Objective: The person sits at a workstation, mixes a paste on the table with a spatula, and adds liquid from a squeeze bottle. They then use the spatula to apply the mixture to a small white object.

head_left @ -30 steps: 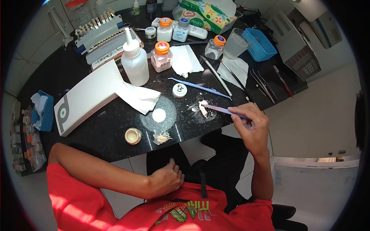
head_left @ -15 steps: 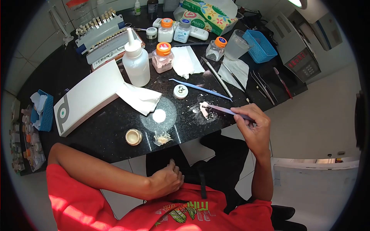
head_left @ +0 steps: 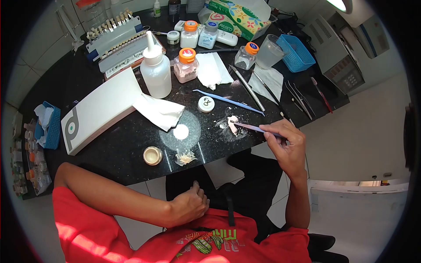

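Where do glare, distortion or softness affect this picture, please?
In the head view, a round white glare spot marks the glossy black tabletop; in the same view, strong light bleaches patches of the red short-sleeved shirt; the head view also curves outer edges and darkens its corners, yet shows the right hand and slim lilac tool fairly sharply.

I read PASEO on the tissue pack point(head_left: 240, 19) and VITA on the grey case point(head_left: 127, 58), whose handwriting I can't make out. The white box point(head_left: 103, 107) bears a big p- or d-like logo. Handwritten characters mark the small white lid point(head_left: 205, 104); I think there's a 3. The orange lid point(head_left: 187, 55) seems to show a B. Green shirt point(head_left: 166, 245) lettering appears upside down, partly creased.
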